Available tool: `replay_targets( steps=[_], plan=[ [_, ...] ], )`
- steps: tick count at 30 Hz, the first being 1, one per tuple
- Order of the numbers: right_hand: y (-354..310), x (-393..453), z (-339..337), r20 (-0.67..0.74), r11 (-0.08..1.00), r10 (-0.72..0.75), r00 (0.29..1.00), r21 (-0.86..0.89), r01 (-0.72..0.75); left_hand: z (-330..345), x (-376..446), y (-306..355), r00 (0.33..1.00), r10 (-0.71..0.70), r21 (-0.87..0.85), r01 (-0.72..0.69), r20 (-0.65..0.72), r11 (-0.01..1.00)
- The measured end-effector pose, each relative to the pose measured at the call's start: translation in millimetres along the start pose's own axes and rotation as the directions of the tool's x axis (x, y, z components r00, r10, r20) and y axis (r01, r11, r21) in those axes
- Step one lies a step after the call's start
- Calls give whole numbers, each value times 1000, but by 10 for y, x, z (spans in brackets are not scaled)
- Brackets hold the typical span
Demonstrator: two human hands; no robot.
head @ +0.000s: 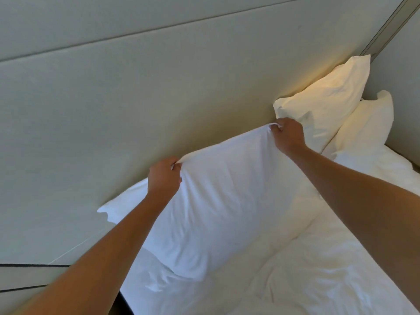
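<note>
A white pillow (218, 201) stands upright on the bed (306, 269), close to the padded headboard (136, 110). My left hand (162, 176) grips the pillowcase at the top left edge, fingers curled into the cloth. My right hand (288, 135) pinches the top right corner of the same pillowcase. Both arms reach forward from the lower corners of the view. The pillow's lower end rests on the rumpled white sheet.
Two more white pillows lean in the far right corner, one (325, 103) against the headboard and one (363, 126) in front of it. A second pillow corner (113, 210) shows behind my left arm. A wall (400, 76) closes the right side.
</note>
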State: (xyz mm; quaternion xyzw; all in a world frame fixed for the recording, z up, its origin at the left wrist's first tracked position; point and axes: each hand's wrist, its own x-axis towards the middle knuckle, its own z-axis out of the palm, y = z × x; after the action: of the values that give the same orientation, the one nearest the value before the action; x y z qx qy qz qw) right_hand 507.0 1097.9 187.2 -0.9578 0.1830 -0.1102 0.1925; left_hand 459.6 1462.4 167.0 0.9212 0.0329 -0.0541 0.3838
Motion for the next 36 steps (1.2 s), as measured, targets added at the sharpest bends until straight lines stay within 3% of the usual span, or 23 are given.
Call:
replay_targets(
  steps=[6,10,15,18,22,26,30,36],
  plan=[
    [-1,-113,393,101,999,47,994,-3,-47,26,152,-174,1000,-23,-30,23,4,999],
    [-171,52,400,-1,998,46,999,42,-46,14,225,-148,999,-20,-53,17,-47,998],
    [-434,301,319,-128,996,28,991,83,-18,-69,299,19,978,41,-64,-55,-207,996],
    [-435,346,316,-79,991,-13,997,128,23,-73,359,-5,974,16,-87,-36,-224,996],
    [-338,10,516,126,993,-93,988,88,82,92,261,-62,990,-12,-96,-1,-139,995],
    [-206,-807,975,302,996,-70,951,65,53,308,17,-200,990,139,14,-139,36,990],
    [-168,-1432,1295,373,1000,-16,928,30,6,439,-203,-394,953,253,212,-285,165,935],
    [-343,-1653,1419,440,999,39,897,11,-49,481,-294,-641,865,452,421,-502,219,756]
  ],
)
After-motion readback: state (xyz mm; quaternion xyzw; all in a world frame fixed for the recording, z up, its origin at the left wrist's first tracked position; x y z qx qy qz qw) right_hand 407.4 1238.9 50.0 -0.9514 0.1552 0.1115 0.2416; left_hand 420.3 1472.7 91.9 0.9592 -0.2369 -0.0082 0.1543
